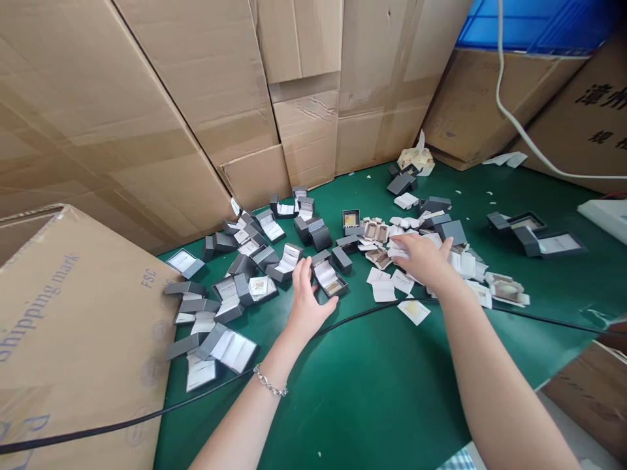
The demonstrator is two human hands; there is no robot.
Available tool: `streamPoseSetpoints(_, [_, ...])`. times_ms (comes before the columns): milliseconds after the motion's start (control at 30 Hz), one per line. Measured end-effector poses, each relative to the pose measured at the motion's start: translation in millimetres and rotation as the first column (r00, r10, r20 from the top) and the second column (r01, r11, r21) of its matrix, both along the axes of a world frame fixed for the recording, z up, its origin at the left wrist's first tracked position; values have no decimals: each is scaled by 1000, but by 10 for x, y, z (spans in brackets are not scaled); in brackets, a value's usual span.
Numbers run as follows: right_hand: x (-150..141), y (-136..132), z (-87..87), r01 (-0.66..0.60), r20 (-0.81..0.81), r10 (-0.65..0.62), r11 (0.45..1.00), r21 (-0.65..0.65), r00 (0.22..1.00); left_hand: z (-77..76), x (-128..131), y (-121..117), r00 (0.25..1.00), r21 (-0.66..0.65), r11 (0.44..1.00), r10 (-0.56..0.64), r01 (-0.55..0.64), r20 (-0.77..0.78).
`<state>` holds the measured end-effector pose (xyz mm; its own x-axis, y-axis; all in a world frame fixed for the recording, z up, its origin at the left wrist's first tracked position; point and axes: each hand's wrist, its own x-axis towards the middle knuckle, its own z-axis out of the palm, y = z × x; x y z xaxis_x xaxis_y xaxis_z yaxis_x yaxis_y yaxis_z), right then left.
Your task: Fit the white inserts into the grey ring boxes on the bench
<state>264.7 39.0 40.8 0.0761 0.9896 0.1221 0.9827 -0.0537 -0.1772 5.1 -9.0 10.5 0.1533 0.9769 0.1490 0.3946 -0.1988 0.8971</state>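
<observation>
Your left hand [306,301] spread loosely around one box [329,282]; your right hand [420,259] touched inserts [376,231], grip unclear. Left of that box, lined boxes [288,262] already gaped; right, inserts lay loose.

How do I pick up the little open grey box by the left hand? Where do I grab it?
I'd pinch the outer walls of the grey box's bottom half, coming from the near side, by the left hand. Its lid stands open at the back, so the bottom is probably steadier to hold, and fingers outside should stay off the white lining.
</observation>
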Motion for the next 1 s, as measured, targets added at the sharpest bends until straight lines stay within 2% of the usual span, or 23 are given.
streamPoseSetpoints(400, [5, 9, -82, -1, 54, -1, 1000, 30, 999, -19, -5, 26, 998, -53, 998, 43, -41, 41])
streamPoseSetpoints(700, [-32, -6, 9, 31, 37, -32, 999, 25, 999, 20, -7, 22, 995, -48, 995, 80, -83, -54])
streamPoseSetpoints(867, [-40, -22, 102, 11, -119, 2, 994, 111, 993, 49, -2, 26, 995, -65, 994, 80, -83, -52])
streamPoseSetpoints(1000, [-117, -42, 203, 12, -239, 59, 958, 286, 969, 44, -8, 41, 996, -75, 994, 72, -76, -58])
